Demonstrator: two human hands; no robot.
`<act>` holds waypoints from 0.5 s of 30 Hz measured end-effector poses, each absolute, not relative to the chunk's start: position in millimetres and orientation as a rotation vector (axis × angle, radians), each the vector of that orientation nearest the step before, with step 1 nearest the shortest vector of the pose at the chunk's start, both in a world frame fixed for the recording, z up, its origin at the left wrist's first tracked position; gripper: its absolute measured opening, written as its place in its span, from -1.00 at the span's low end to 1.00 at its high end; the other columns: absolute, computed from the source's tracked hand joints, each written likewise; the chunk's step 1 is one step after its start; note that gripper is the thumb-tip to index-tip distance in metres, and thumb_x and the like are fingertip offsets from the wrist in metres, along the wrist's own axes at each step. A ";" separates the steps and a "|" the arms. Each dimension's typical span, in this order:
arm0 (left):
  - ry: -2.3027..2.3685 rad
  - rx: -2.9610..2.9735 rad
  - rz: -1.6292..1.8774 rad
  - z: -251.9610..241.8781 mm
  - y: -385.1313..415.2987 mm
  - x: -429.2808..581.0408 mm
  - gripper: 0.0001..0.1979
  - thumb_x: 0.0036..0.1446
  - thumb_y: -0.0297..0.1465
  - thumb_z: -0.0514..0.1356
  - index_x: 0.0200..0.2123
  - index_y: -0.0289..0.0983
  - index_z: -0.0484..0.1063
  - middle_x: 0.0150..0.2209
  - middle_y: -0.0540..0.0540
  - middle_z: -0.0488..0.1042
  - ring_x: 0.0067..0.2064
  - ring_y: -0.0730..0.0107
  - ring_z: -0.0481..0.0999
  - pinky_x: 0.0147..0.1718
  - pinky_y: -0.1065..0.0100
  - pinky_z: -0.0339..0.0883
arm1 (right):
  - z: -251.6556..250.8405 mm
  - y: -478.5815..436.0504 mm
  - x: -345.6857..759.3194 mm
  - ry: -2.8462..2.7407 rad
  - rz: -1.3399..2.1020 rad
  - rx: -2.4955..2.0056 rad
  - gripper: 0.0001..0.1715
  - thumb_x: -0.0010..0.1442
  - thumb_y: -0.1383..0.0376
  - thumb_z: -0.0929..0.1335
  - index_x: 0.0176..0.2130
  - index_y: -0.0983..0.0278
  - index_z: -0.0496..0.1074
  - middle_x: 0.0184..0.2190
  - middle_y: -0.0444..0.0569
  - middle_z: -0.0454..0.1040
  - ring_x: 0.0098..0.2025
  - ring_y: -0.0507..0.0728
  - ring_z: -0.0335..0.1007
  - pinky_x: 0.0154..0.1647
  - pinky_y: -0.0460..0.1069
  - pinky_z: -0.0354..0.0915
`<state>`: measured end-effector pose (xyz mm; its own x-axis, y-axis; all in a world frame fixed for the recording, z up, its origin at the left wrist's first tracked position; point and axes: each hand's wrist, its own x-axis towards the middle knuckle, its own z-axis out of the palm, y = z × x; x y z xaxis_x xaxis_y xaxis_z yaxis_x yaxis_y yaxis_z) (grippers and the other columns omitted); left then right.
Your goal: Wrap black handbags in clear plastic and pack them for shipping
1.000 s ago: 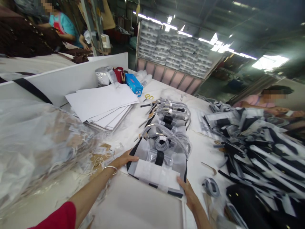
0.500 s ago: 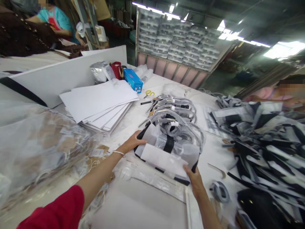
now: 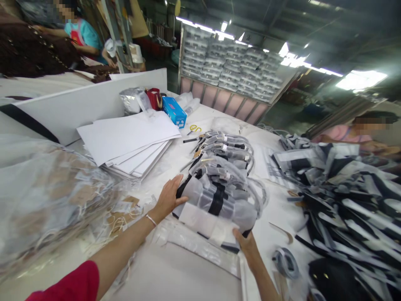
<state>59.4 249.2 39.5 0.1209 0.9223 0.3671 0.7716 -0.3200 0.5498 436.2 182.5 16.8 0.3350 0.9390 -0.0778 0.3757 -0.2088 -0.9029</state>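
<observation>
My left hand [image 3: 167,196] lies with fingers stretched against the left side of a plastic-wrapped black and white bag [image 3: 216,207]. My right hand [image 3: 246,242] grips the bag's near right corner from below, fingers partly hidden under it. The bag is tilted up at the front of a row of similar wrapped bags [image 3: 227,148] with looped handles. A white card insert [image 3: 200,219] shows on the bag's near face. A flat white board [image 3: 175,274] lies just in front of it.
A stack of white sheets [image 3: 128,140] lies left, with a blue box [image 3: 173,110] and yellow scissors [image 3: 196,128] behind. A clear bag of tags [image 3: 46,196] fills the left. A black and white pile [image 3: 347,196] covers the right. Two other people work nearby.
The wrapped bag has been lifted and pushed forward onto the row of bags. My left hand slid up its left side; my right hand stayed at the near corner.
</observation>
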 end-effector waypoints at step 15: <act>1.807 2.158 0.841 -14.9 322.8 57.2 -0.16 0.05 -0.09 0.31 0.29 -0.28 0.07 0.17 -0.29 0.39 0.17 -0.02 0.40 0.24 -0.05 0.14 | -7.5 252.5 432.2 -1.214 0.905 -1.611 -0.11 -0.27 0.03 0.55 0.02 0.32 0.41 -0.17 0.16 0.59 -0.10 0.34 0.51 -0.05 0.16 0.44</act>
